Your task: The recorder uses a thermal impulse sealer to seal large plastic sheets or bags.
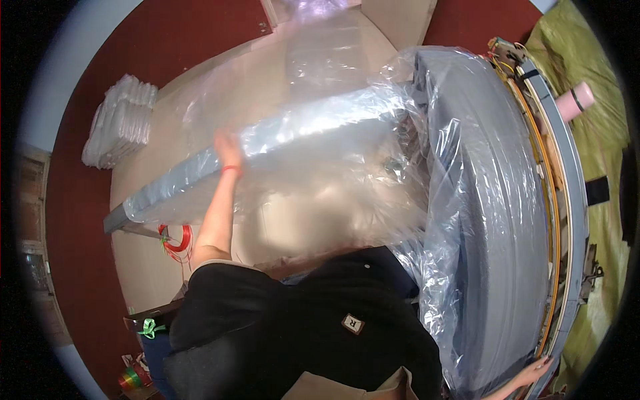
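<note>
A long grey beam (180,167) wrapped in clear plastic film (320,117) runs across in front of me, from the left toward the back right. My left hand (228,148) lies on the film over the beam, fingers stretched out and slightly blurred. To my right stands a stack of long, curved-looking grey panels (500,200), partly under loose clear film. At the stack's near right end, my right hand (535,371) rests by the edge of a long grey strip (573,267), its fingers extended. Whether they touch the strip is hard to tell.
Folded clear plastic bundles (123,120) lie at the far left. Coiled red wire (177,241) sits near the beam's left end. Orange cables (550,220) run along the right strip. Beyond it are a pink roll (575,101) and a green cover (587,60).
</note>
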{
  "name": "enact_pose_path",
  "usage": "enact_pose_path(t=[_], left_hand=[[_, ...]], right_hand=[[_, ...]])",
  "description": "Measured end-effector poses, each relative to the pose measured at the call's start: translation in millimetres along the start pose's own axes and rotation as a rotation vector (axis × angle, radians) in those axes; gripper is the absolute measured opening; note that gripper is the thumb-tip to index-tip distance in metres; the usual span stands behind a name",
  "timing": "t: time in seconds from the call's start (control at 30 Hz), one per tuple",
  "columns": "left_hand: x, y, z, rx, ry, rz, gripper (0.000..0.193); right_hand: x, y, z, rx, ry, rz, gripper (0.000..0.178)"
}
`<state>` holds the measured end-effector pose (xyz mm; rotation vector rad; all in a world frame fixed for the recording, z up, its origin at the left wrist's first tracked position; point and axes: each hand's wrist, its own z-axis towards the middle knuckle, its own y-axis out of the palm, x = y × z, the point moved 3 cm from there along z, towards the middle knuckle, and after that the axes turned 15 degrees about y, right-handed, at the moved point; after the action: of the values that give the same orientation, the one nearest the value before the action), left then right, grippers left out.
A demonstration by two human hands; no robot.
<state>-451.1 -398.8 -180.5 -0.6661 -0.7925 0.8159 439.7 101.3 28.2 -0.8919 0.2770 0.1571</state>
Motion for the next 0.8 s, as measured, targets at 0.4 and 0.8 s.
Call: enact_pose_path(t=[0.4, 0.8], left_hand=[[-154.5, -58.7, -41.4, 0.213, -0.458, 0.175, 0.015], [-61.7, -58.6, -7.4, -0.16, -0.119, 0.134, 0.025]], right_hand=[[-39.7, 2.0, 3.8, -0.047, 0.019, 0.065, 0.039], [-85.3, 13.4, -11.2, -0.063, -0.188, -0.047, 0.036]])
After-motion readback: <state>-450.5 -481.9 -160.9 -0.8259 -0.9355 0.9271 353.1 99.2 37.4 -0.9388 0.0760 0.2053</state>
